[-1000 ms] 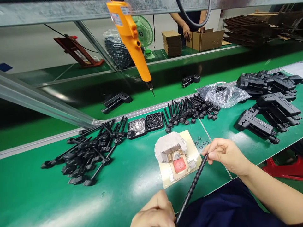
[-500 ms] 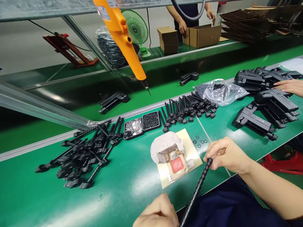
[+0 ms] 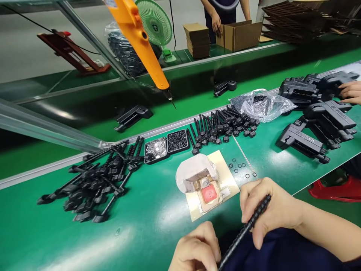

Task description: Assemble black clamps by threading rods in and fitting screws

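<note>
A black threaded rod point(image 3: 244, 234) slants up from the bottom edge, over my dark clothing. My right hand point(image 3: 272, 209) holds it near the upper end, thumb on one side and fingers on the other, with the tip sticking out past them. My left hand point(image 3: 197, 246) is closed at the rod's lower part; the end there is hidden. Small black rings point(image 3: 236, 170) lie on the table just beyond my right hand. A pale fixture with a red pad point(image 3: 209, 194) sits on a cream board point(image 3: 194, 214) ahead of my hands.
Black threaded rods with knobs lie in a left pile point(image 3: 98, 184) and a back row point(image 3: 217, 124). Two small parts trays point(image 3: 178, 141) stand between. An orange electric screwdriver point(image 3: 146, 52) hangs above. Black BOSCH housings point(image 3: 304, 139) and a co-worker's hand point(image 3: 351, 92) are at right.
My right hand has shifted down the rod, whose tip now shows above the fingers. Two more rings are visible near that hand. The co-worker's hand at right has moved with a black housing.
</note>
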`<action>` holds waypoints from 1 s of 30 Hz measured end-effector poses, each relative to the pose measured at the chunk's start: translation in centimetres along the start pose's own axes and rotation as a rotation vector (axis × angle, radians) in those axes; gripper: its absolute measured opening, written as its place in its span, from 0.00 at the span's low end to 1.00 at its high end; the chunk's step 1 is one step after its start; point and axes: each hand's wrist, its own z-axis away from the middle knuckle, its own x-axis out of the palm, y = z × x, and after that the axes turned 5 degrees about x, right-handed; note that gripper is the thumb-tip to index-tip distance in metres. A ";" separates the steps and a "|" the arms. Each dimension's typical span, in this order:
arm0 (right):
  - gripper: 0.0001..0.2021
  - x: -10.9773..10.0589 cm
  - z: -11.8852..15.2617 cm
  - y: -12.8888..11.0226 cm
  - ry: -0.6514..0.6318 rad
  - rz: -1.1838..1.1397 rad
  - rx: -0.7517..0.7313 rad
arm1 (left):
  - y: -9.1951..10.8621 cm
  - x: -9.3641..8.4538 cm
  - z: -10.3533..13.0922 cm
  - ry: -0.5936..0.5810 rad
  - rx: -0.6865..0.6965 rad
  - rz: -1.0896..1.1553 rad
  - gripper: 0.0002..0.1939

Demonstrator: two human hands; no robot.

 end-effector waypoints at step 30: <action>0.16 3.1 1.4 0.8 0.040 1.020 -0.668 | 1.7 3.6 -2.7 0.392 0.381 -0.815 0.16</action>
